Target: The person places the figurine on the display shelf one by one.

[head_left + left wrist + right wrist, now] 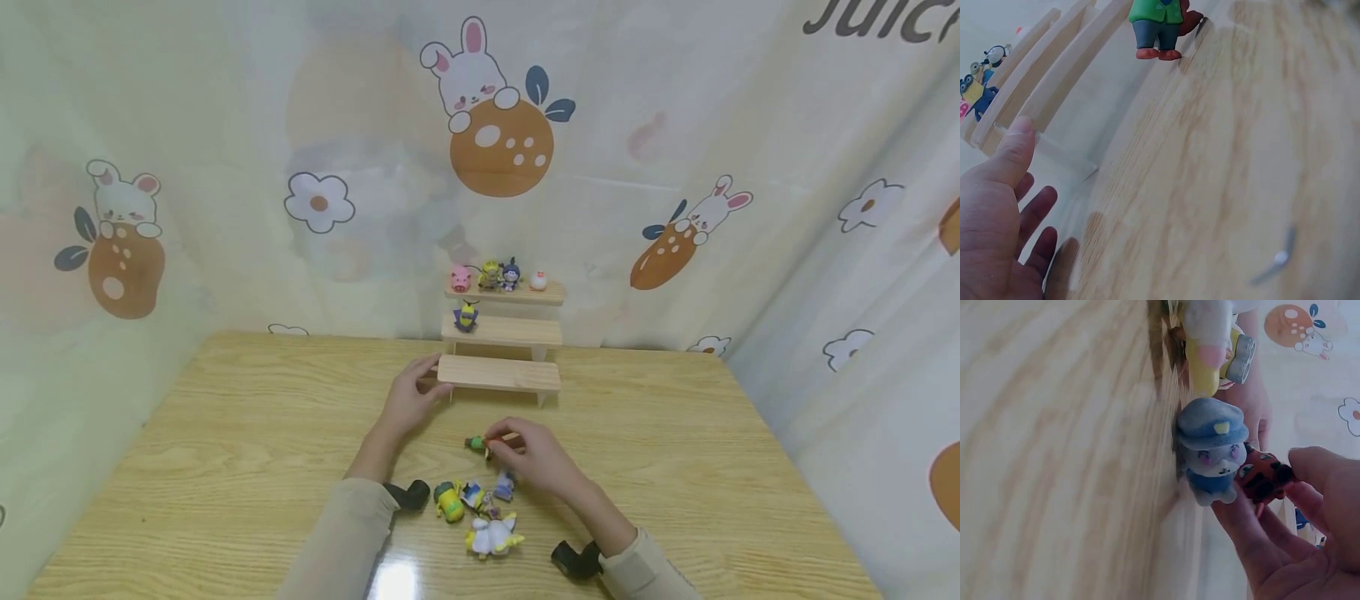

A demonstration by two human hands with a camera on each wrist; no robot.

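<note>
A: What is the right hand [534,457] holding?

B: It is pinching a small figurine with a green jacket, grey trousers and an orange tail [480,443], just above the pale wooden bench [225,433], lying sideways with its long axis running left-right and its feet pointing left.

A: And the left hand [408,400]?

B: Its fingers are gripping the left end of the three-step wooden display shelf [501,373].

A: Any writing?

B: Cropped dark lettering "Juic" [870,18] on the backdrop.

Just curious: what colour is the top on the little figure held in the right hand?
Green, on the figure, seen best in the left wrist view.
</note>
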